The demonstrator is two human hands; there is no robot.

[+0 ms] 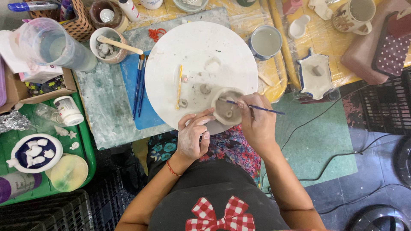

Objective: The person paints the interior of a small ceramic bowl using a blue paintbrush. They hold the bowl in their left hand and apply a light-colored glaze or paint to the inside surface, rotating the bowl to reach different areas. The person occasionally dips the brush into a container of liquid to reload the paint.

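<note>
A small grey clay bowl (pixel 228 108) rests at the near edge of a round white board (pixel 201 55). My left hand (pixel 192 137), smeared with clay, steadies the bowl's near side with its fingertips. My right hand (pixel 258 124) grips a thin blue-handled brush (pixel 257 108) whose tip reaches into the bowl. Small clay lumps (pixel 205 89) and a yellow tool (pixel 180 87) lie on the board just left of the bowl.
Two brushes (pixel 139 85) lie on a blue mat left of the board. A cup of grey water (pixel 265 42), a clear jug (pixel 53 45), a bowl with a wooden stick (pixel 109 46) and a green tray (pixel 85 141) surround the work area. Cables cross the floor at right.
</note>
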